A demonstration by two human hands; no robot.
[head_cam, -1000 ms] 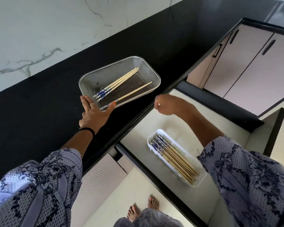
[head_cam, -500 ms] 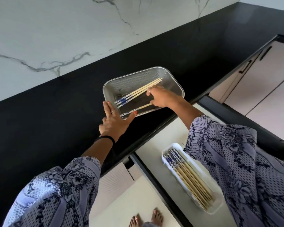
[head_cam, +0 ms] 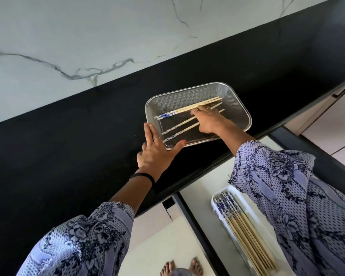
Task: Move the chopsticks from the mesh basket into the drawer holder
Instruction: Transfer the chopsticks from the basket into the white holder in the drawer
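Chopsticks in mesh basket (black counter).

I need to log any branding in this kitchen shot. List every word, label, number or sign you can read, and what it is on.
None: no readable text shows anywhere.
Blue-and-white ends of the wooden chopsticks in the silver mesh basket: pattern only, no lettering.
White plastic drawer holder and its chopsticks: pattern only.
Black countertop and white marble wall: plain, veins only.
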